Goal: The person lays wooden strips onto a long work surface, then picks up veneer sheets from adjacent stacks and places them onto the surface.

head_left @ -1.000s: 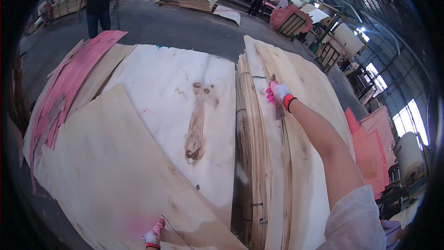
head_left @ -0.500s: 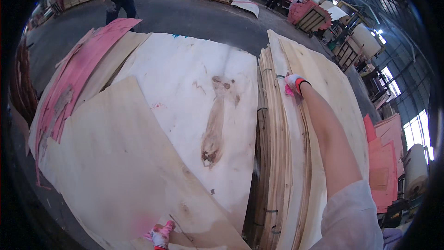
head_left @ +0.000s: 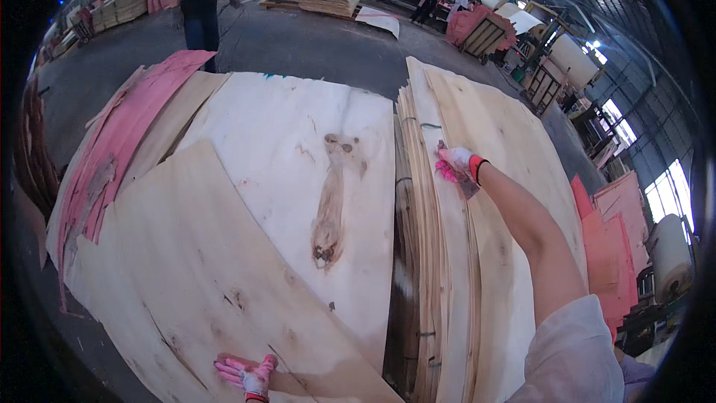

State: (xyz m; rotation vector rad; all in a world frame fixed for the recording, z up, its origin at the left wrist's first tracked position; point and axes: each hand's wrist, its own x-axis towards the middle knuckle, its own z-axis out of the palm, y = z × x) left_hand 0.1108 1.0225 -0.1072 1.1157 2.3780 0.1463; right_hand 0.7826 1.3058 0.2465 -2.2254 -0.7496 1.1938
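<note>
My left hand [head_left: 248, 376], in a pink and white glove, rests with fingers spread on a pale wood veneer sheet [head_left: 194, 254] at the lower left. That sheet lies slantwise over a whiter veneer sheet [head_left: 283, 149] with a long brown knot mark. To the right, my right hand [head_left: 459, 163], gloved alike with a red cuff, is at the upper part of a stack of veneer sheets [head_left: 507, 179]. Its fingers are curled near the left edge of the top sheets. A small pinkish-brown patch shows under the palm; what the fingers hold is hidden.
Torn pink sheets [head_left: 142, 127] lie along the far left of the pile. Pink sheets [head_left: 611, 254] stand at the right near a white roll [head_left: 671, 254]. A person [head_left: 203, 7] stands beyond the pile; a low veneer stack [head_left: 328, 0] sits on the floor behind.
My left hand's fingers have spread out on the sheet. My right hand appears slightly lower and further left as the whole view shifts. The person at the back has changed position.
</note>
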